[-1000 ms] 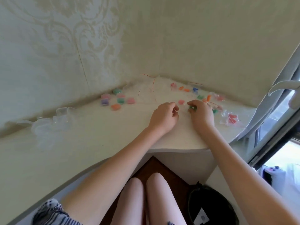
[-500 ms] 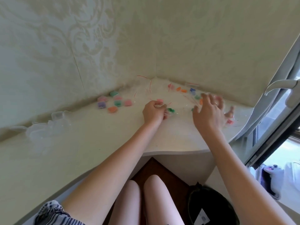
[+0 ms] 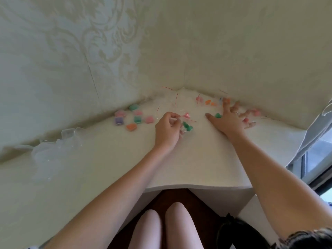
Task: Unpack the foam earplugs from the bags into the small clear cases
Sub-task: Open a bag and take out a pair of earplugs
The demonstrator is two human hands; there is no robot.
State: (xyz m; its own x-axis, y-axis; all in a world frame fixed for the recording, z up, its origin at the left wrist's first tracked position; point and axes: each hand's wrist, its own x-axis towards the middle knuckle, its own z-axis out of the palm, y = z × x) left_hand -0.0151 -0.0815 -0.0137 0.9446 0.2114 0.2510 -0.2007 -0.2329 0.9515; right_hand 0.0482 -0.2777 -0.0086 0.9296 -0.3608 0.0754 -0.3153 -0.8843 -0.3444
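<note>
The step in hand appears to be bag handling: the left hand (image 3: pixel 168 129) pinches a clear bag (image 3: pixel 186 127) of green earplugs mid-desk; the right hand (image 3: pixel 229 119), fingers spread, reaches toward the desk's right back edge; next, empty it into a clear case (image 3: pixel 68 133) at the left back edge.

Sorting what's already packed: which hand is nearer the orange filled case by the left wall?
Left. The left hand sits just right of the orange filled case, pinching a clear bag. The right hand lies farther right, fingers spread among loose earplugs.

text: none legible | labels: none | numbers: none
</note>
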